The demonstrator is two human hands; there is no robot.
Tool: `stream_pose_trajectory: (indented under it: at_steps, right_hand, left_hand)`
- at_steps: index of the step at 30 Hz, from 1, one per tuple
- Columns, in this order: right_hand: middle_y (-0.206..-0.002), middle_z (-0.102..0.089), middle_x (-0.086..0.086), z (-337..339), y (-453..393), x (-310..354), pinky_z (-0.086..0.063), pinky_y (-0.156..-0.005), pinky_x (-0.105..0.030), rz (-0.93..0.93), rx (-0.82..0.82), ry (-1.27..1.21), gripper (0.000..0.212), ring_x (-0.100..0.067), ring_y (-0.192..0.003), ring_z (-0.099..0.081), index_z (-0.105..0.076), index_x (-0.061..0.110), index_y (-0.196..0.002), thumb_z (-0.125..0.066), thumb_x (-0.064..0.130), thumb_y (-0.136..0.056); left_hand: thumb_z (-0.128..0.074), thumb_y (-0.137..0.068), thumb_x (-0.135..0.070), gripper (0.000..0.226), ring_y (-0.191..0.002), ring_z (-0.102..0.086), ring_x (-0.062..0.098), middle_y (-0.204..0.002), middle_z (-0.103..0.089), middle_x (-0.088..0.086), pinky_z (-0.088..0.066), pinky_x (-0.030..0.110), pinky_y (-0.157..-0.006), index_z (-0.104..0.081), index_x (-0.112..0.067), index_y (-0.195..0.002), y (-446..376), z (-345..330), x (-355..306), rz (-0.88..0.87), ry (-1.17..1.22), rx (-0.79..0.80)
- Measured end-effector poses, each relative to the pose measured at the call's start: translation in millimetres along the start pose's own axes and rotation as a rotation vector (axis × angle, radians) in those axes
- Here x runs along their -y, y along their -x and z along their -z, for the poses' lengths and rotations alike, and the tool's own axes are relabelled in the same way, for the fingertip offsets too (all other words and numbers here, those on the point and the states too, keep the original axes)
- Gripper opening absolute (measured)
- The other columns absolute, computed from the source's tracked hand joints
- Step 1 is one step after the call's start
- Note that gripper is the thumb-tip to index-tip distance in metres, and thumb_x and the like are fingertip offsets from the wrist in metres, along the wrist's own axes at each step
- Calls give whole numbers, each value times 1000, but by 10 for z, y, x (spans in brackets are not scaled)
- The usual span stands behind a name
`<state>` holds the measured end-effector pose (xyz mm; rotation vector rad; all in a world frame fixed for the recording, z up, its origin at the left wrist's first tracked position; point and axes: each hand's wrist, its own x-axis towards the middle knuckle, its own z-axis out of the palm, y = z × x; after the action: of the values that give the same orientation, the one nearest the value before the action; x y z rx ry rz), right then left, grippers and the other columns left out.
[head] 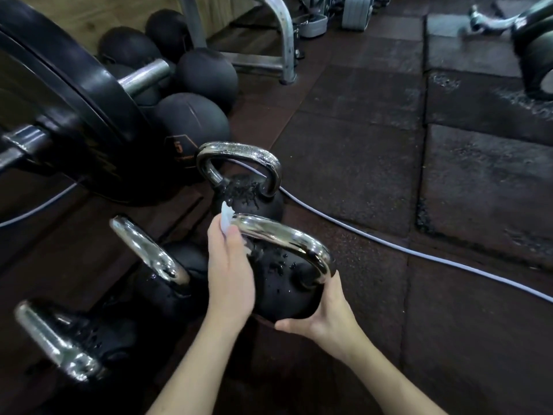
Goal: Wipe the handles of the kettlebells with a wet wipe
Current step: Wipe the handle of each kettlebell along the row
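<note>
A black kettlebell with a shiny chrome handle sits low in the middle of the view. My left hand pinches a white wet wipe against the left end of that handle. My right hand cups the kettlebell's lower right side. Behind it stands a second kettlebell with a chrome handle. Two more kettlebells stand to the left, their handles also chrome.
A loaded barbell with big black plates fills the upper left. Black medicine balls are piled behind it beside a grey metal rack leg. A grey cable runs across the dark rubber floor tiles.
</note>
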<state>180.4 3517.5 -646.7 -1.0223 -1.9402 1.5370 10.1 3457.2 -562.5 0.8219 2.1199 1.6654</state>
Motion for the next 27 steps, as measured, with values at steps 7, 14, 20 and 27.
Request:
stream_pose_trajectory:
  at_steps: [7,14,20,27]
  right_hand:
    - [-140,-48,28,-61,-53,-69,-50,-106,-31,2,-35,-2,132,0,-133,-51,-28,37,-149,-106,44,-42]
    - [-137,-42,36,-62,-63,-92,-42,-109,-20,12,-39,-21,136,8,-134,-45,-26,36,-151,-106,37,-41]
    - [-140,-42,31,-28,-22,-40,-43,-105,-13,2,-17,-16,131,13,-132,-43,-26,36,-151,-105,31,-46]
    - [-139,-46,24,-50,-68,-74,-50,-105,-27,-65,-33,58,135,4,-129,-51,-25,39,-145,-104,53,-36]
  left_hand:
    - [-34,-108,-42,49,-129,-55,31,-130,-64,4,-31,49,-119,-67,-13,-130,61,-113,-251,-845,-784,269]
    - [-30,-109,-31,43,-83,-56,33,-87,-60,6,-46,51,-81,-64,-16,-88,-354,68,-375,-752,-795,311]
    - [-32,-110,-24,39,-95,-53,19,-89,-56,-10,-45,44,-94,-59,-29,-84,-285,231,-312,-426,-502,206]
    - [-48,-104,-38,37,-114,-61,27,-119,-67,2,-37,45,-117,-70,-15,-122,29,-152,-386,-938,-932,396]
